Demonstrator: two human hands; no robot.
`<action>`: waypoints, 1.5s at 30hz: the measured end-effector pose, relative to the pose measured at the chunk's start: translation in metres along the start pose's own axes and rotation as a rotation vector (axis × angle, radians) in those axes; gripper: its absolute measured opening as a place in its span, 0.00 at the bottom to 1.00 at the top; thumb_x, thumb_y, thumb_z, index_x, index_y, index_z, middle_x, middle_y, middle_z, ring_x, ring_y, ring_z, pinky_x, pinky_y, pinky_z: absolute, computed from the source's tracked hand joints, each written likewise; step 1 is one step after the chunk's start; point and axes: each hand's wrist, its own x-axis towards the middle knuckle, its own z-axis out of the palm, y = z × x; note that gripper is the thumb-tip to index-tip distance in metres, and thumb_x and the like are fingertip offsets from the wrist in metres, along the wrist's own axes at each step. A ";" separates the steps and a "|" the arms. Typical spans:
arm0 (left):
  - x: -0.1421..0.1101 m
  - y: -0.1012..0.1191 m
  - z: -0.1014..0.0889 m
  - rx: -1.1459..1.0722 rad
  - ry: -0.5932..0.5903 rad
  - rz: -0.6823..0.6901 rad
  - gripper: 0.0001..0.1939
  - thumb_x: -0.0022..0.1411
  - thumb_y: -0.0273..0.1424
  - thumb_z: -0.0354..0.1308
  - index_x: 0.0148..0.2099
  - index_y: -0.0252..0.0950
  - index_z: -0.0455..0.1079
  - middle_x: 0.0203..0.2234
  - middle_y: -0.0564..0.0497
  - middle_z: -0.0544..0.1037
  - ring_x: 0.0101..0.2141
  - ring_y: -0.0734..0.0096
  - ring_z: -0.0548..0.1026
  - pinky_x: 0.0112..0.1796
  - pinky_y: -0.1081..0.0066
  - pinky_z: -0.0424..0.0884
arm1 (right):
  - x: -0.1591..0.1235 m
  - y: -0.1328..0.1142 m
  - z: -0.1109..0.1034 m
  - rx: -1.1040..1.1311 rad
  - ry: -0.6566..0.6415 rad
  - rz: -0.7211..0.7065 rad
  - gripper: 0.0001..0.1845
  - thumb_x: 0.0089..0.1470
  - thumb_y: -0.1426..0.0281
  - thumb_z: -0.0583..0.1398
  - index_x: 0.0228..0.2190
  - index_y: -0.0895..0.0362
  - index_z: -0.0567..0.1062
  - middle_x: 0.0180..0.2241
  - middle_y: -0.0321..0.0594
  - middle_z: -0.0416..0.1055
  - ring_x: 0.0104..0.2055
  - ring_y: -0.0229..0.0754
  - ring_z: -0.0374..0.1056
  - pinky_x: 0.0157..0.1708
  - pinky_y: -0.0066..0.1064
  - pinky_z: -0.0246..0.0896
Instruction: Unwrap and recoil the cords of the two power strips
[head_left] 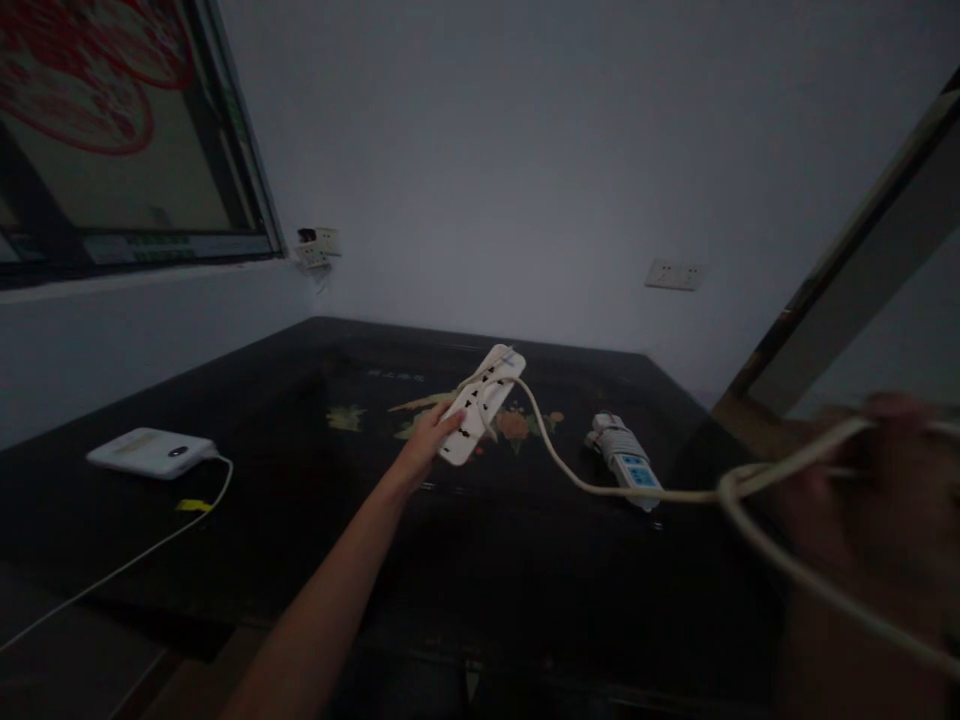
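- Two power strips were counted: a white power strip (475, 422) held over the middle of the tabletop (480, 565), and a blue-faced power strip (635, 472), bound in wound cord (616, 438), near the right edge.
- The left grip (426, 445) was closed on the white power strip's near end; the strip extended beyond it toward the far edge.
- One pale cord (592, 489) ran to the blurred right grip (874, 490), which held it, seen beyond the right edge.
- One white box (142, 455) with one cable (230, 470) lay near the left edge.
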 end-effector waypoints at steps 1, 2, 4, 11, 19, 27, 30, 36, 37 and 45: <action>-0.002 0.003 0.002 -0.068 0.024 0.018 0.29 0.53 0.41 0.62 0.54 0.32 0.62 0.27 0.47 0.78 0.21 0.64 0.76 0.21 0.68 0.72 | -0.010 0.004 0.012 0.085 -0.132 0.069 0.14 0.44 0.55 0.66 0.26 0.50 0.72 0.15 0.29 0.60 0.12 0.29 0.54 0.08 0.21 0.44; -0.004 0.007 0.003 -0.123 0.038 0.044 0.30 0.53 0.41 0.62 0.54 0.32 0.61 0.27 0.46 0.78 0.21 0.63 0.76 0.21 0.68 0.73 | -0.018 0.008 0.024 0.106 -0.292 0.131 0.13 0.47 0.56 0.65 0.26 0.51 0.73 0.16 0.31 0.63 0.12 0.30 0.56 0.08 0.21 0.44; -0.009 0.014 0.003 -0.201 0.033 0.096 0.31 0.53 0.40 0.63 0.55 0.32 0.60 0.29 0.44 0.79 0.23 0.63 0.77 0.20 0.69 0.73 | -0.029 0.018 0.042 0.096 -0.566 0.218 0.12 0.53 0.57 0.62 0.30 0.53 0.73 0.17 0.32 0.66 0.14 0.31 0.59 0.10 0.21 0.49; -0.029 0.034 0.002 -0.211 -0.056 0.147 0.37 0.54 0.40 0.63 0.62 0.40 0.52 0.36 0.43 0.78 0.21 0.65 0.77 0.19 0.72 0.73 | -0.022 0.048 0.076 -0.293 -1.265 0.128 0.17 0.58 0.59 0.56 0.31 0.59 0.76 0.26 0.40 0.72 0.26 0.35 0.66 0.25 0.25 0.60; -0.054 0.048 0.021 -0.115 -0.121 0.153 0.50 0.53 0.42 0.63 0.68 0.46 0.36 0.38 0.44 0.78 0.22 0.64 0.78 0.22 0.69 0.74 | -0.039 0.075 0.112 -0.829 -1.448 -0.084 0.13 0.55 0.75 0.54 0.36 0.54 0.78 0.36 0.42 0.77 0.40 0.44 0.72 0.40 0.31 0.60; -0.068 0.030 0.008 -0.002 -0.082 0.074 0.45 0.52 0.42 0.64 0.66 0.38 0.47 0.36 0.42 0.79 0.26 0.60 0.79 0.25 0.67 0.75 | -0.047 0.105 0.114 -1.169 -1.174 -0.011 0.16 0.51 0.74 0.55 0.38 0.52 0.78 0.40 0.43 0.77 0.44 0.47 0.71 0.41 0.31 0.60; -0.071 0.019 0.007 0.015 -0.015 0.041 0.37 0.54 0.43 0.61 0.62 0.36 0.55 0.33 0.43 0.80 0.24 0.61 0.78 0.24 0.68 0.74 | -0.050 0.106 0.115 -1.174 -1.146 0.016 0.14 0.51 0.71 0.55 0.38 0.53 0.77 0.39 0.42 0.76 0.42 0.46 0.71 0.39 0.30 0.61; -0.072 0.013 0.011 -0.047 0.115 -0.004 0.34 0.54 0.40 0.62 0.59 0.34 0.60 0.31 0.45 0.80 0.23 0.64 0.78 0.21 0.71 0.73 | -0.054 0.115 0.116 -0.989 -1.242 -0.030 0.18 0.51 0.74 0.53 0.42 0.52 0.76 0.43 0.40 0.75 0.46 0.46 0.70 0.44 0.32 0.61; -0.071 0.013 0.011 -0.053 0.121 -0.013 0.33 0.54 0.40 0.63 0.59 0.34 0.60 0.30 0.46 0.80 0.23 0.64 0.78 0.21 0.71 0.73 | -0.053 0.118 0.117 -0.951 -1.252 -0.028 0.20 0.51 0.76 0.53 0.44 0.52 0.75 0.45 0.41 0.74 0.48 0.47 0.69 0.46 0.34 0.60; -0.073 0.003 0.005 -0.140 0.102 -0.042 0.36 0.53 0.51 0.59 0.56 0.31 0.63 0.29 0.43 0.80 0.24 0.62 0.78 0.23 0.69 0.74 | -0.045 0.142 0.123 -0.574 -1.316 0.074 0.16 0.47 0.80 0.56 0.37 0.59 0.78 0.39 0.44 0.76 0.43 0.44 0.71 0.44 0.33 0.63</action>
